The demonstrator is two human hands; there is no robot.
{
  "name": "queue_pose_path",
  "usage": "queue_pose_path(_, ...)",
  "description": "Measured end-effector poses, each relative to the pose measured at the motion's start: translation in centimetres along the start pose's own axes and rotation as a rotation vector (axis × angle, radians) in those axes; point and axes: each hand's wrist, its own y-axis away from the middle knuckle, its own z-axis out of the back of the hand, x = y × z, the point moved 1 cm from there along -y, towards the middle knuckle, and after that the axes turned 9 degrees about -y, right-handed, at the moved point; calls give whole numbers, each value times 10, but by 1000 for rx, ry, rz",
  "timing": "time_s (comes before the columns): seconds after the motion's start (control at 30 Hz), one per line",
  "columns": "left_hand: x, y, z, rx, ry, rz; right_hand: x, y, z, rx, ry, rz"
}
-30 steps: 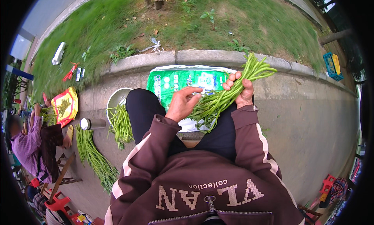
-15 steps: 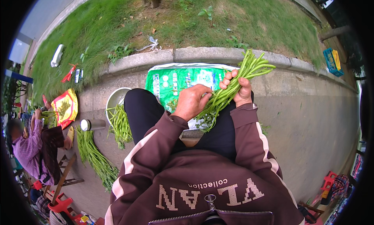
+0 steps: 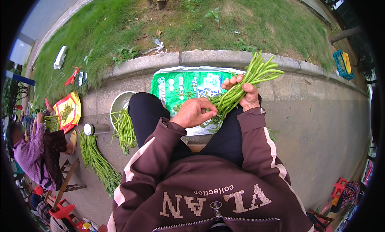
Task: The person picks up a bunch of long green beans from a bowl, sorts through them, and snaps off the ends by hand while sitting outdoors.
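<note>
My right hand (image 3: 249, 96) is closed around a bunch of long green vegetable stems (image 3: 234, 97). Its pale, thick ends fan out toward the upper right, and the thin leafy ends hang at the lower left over my lap. Beside the leafy ends is my left hand (image 3: 194, 112), with thumb and fingertips pinched together; anything between them is too small to make out. Beneath both hands a green and white plastic sack (image 3: 166, 87) lies flat on the ground, with loose leafy bits on it.
Left of my knee, stems lean on a white bowl (image 3: 115, 105). A lidded flask (image 3: 96, 129) lies near a bigger pile of stems (image 3: 98, 163). Another person (image 3: 34, 151) sits at far left by a red-yellow bag (image 3: 74, 107). A stone curb (image 3: 216, 56) borders the grass; a blue crate (image 3: 341, 64) stands far right.
My left hand has shifted slightly left and down, and its fingers remain pinched. My right hand keeps the bunch in nearly the same place, with its fingers a little looser.
</note>
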Motion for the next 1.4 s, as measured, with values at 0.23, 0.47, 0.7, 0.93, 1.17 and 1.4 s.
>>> queue_pose_path(0.23,-10,-29,3,-319,219,193,-5,2,-1,24,39,-56)
queue_pose_path(0.47,-23,-42,-10,-457,101,163,-9,1,2,-25,44,-46)
queue_pose_path(0.7,-4,-50,-22,-368,192,192,-7,1,0,-67,120,-47)
queue_pose_path(0.93,2,-47,-26,-280,669,352,-9,0,-11,-70,193,-61)
queue_pose_path(1.17,11,-39,-21,-366,1049,534,-13,-4,-8,-56,216,-75)
queue_pose_path(1.4,7,-30,-7,-401,796,465,-14,-3,-4,-118,145,-58)
